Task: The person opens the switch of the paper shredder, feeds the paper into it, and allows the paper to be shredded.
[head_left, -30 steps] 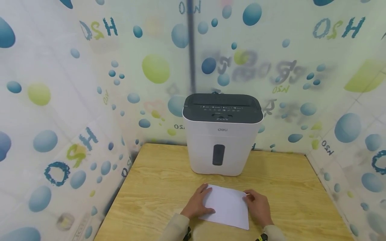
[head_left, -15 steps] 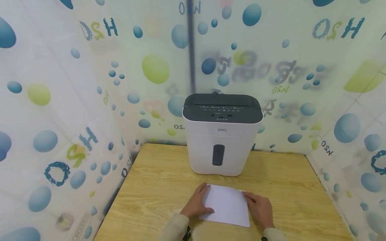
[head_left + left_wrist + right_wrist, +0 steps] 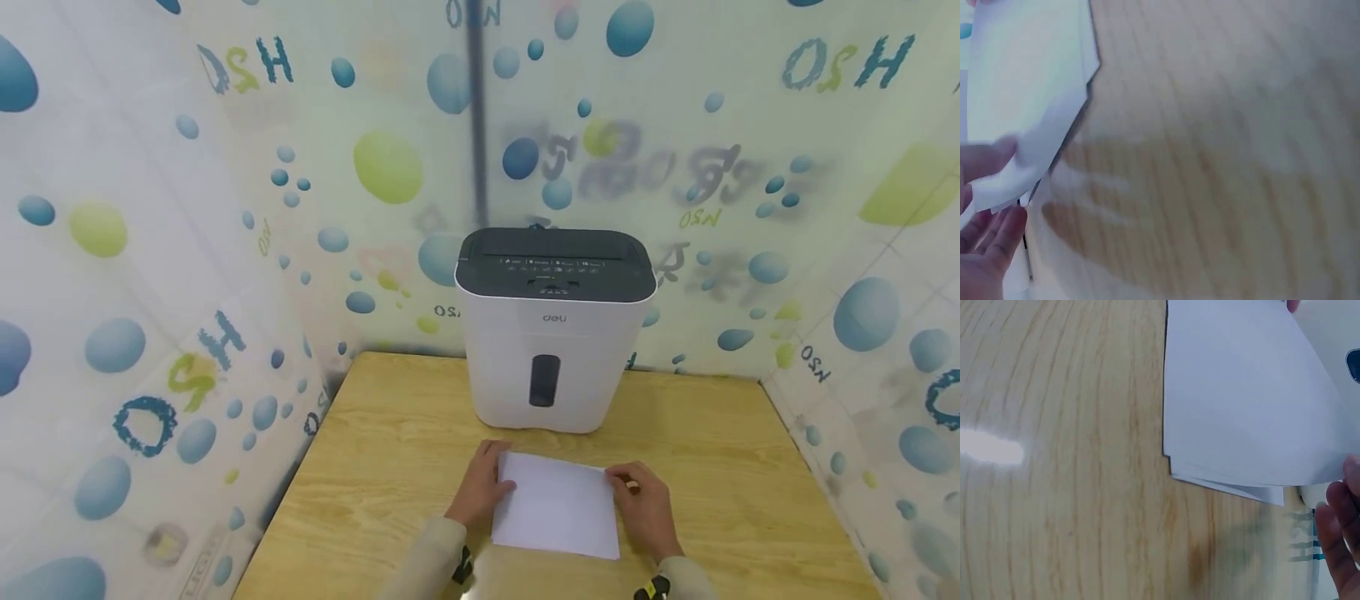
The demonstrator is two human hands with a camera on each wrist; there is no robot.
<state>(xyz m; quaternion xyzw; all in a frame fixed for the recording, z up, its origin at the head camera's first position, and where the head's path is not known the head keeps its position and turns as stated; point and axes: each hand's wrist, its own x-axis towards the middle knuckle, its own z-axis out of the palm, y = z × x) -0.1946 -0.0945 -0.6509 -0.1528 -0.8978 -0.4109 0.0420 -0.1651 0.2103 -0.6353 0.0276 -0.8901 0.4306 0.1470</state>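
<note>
A small stack of white paper sheets (image 3: 555, 505) lies in front of me, its edges slightly uneven in the right wrist view (image 3: 1241, 394). My left hand (image 3: 481, 483) holds the stack at its left side. In the left wrist view the thumb lies over the paper (image 3: 1029, 81) and the other fingers (image 3: 1007, 240) are at its edge, partly beneath. At the far right corner my right hand (image 3: 643, 507) pinches the paper between thumb and forefinger. That corner is lifted a little off the table in the right wrist view.
Behind the paper stands a white paper shredder (image 3: 546, 367) with a dark grey top and a feed slot. The wooden table (image 3: 390, 450) ends at curtains (image 3: 390, 275) printed with bubbles on the back and both sides.
My left hand has moved back to the paper's left edge, its thumb off the middle of the sheet. The right hand stays at the far right corner. The paper has shifted slightly left.
</note>
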